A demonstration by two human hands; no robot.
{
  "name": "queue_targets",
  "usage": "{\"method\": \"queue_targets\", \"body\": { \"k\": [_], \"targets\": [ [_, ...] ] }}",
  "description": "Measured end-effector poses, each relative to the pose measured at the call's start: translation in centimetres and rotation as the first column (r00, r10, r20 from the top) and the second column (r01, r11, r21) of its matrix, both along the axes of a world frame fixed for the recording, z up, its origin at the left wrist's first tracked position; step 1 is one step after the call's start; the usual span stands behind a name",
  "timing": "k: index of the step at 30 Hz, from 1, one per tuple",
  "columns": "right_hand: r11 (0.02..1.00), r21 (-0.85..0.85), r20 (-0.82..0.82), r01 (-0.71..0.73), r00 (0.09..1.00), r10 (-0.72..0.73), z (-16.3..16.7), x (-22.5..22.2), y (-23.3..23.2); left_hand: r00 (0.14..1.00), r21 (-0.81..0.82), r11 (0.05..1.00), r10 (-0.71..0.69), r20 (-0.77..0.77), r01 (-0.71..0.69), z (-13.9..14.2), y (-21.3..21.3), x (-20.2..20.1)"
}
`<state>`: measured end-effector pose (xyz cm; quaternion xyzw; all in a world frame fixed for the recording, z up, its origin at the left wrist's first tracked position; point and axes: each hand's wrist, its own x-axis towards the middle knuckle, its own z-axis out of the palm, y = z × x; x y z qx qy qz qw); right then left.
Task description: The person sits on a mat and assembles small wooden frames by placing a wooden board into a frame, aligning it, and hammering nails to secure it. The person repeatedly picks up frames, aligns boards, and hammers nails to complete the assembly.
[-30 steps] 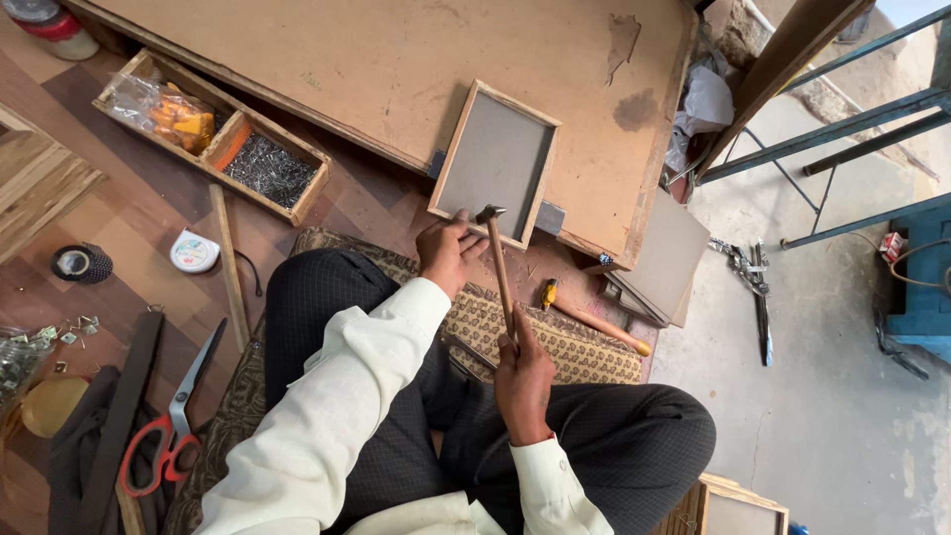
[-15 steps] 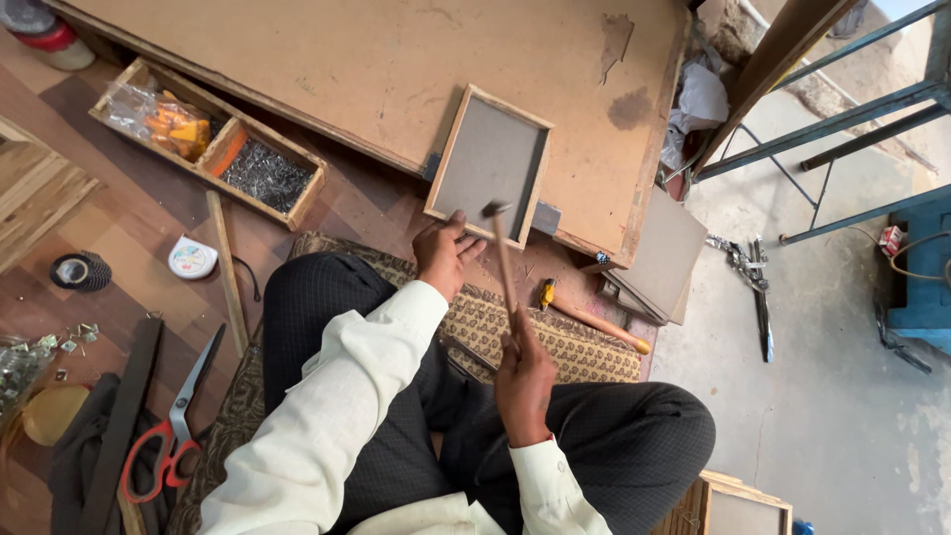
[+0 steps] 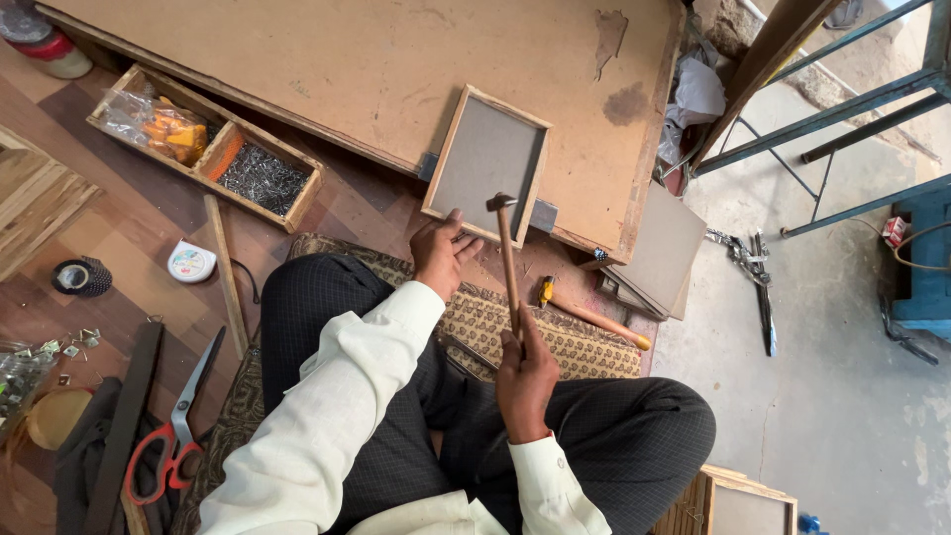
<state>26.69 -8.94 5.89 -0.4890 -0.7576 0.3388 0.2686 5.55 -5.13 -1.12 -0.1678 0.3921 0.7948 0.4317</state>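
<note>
Hammer (image 3: 507, 260) raised off frame (image 3: 485, 163) | R hand (image 3: 525, 381) grip closed on handle | L hand (image 3: 441, 253) open at frame edge

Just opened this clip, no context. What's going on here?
A person sits cross-legged on a woven mat on the floor. The right hand grips a wooden-handled hammer with its head raised over the near edge of a small wooden frame. The left hand rests at that edge of the frame, fingers on it. The frame lies on a large board. A tray of nails, red-handled scissors and a second hammer lie nearby.
</note>
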Motion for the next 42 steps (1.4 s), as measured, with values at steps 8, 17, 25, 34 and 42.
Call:
{"method": "queue_targets", "body": {
  "k": [8, 17, 25, 34, 42],
  "targets": [
    [0.912, -0.374, -0.412, 0.169, 0.851, -0.326, -0.3, 2.5, 4.3, 0.781, -0.115, 0.982, 0.049, -0.622, -0.153, 4.8, 0.1, -1.4],
    [0.655, -0.751, -0.514, -0.08, 0.694, -0.505, -2.2, 2.8, 6.5, -0.53, -0.317, 0.916, -0.401, -0.747, -0.246, 6.3, 3.6, -2.8],
    [0.605, -0.792, -0.482, -0.08, 0.689, -0.541, -3.8, 3.0, 7.1, -0.224, -0.329, 0.924, -0.368, -0.902, -0.194, 4.8, 3.2, -6.0],
    [0.602, -0.798, -0.446, -0.029, 0.7, -0.558, -2.5, 2.5, 6.5, -0.312, -0.463, 0.88, -0.472, -0.825, -0.106, 6.1, 3.9, -6.2],
    [0.61, -0.793, -0.426, -0.004, 0.719, -0.549, -1.9, 2.2, 6.2, -0.36, -0.576, 0.81, -0.571, -0.737, -0.107, 6.6, 4.7, -6.9]
  ]
}}
